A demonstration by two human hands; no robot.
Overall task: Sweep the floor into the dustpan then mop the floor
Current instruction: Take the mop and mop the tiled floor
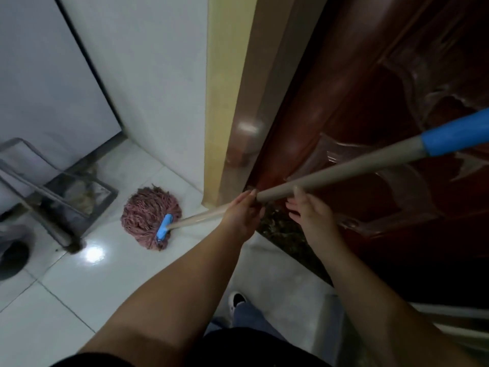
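The mop (151, 217) lies with its pink string head flat on the white tiled floor (87, 287), close to the corner where the wall (158, 88) meets the yellow door frame (230, 102). Its blue clamp (164, 227) joins the head to a pale handle (330, 172) that runs up and to the right, ending in a blue grip (455, 136).

Your left hand (244, 215) is wrapped round the handle, lower down the shaft. Your right hand (308, 210) sits just above it with the thumb over the shaft and the fingers spread and loose beneath; it is guiding the shaft, not clamped on it.

Judgement: the mopping stage is in hand. Close the right hand fully and move it further up the shaft for better leverage. Draw the head out of the corner in overlapping strokes, keeping the strings flat. Mind the blue grip end, which passes close to the dark red door (383, 102).

The dustpan (79, 197) stands just left of the mop head, holding debris; keep the wet strings off it. A dark object (13, 258) at the left edge is too blurred to identify.

No brand, label or writing can be read.
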